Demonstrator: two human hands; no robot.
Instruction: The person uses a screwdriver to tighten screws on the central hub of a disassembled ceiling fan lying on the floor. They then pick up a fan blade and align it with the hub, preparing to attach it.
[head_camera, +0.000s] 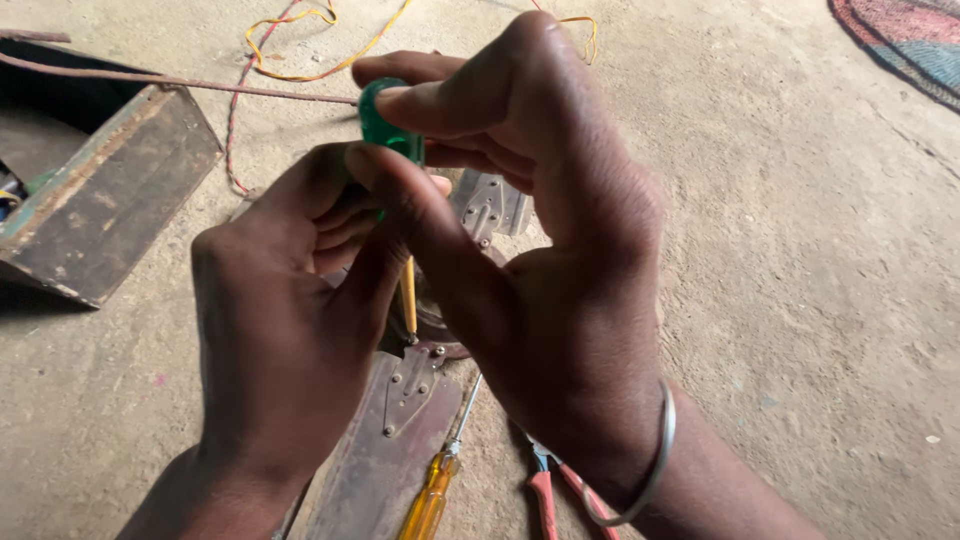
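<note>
Both hands, the left hand (275, 330) and right hand (540, 230), have their fingers clamped on one green-handled screwdriver (388, 130), held upright with its tip at a fan blade bracket (408, 390). On the floor lie one amber-handled screwdriver (432, 495), one pair of red-handled pliers (548, 495) and one metal toolbox (110, 200).

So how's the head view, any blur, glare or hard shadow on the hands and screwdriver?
Head view: soft, even daylight, no glare; the hands, left and right, are sharp enough and slightly large from closeness; the green-handled screwdriver is mostly hidden by fingers; only a faint shadow lies beside the box.
</note>
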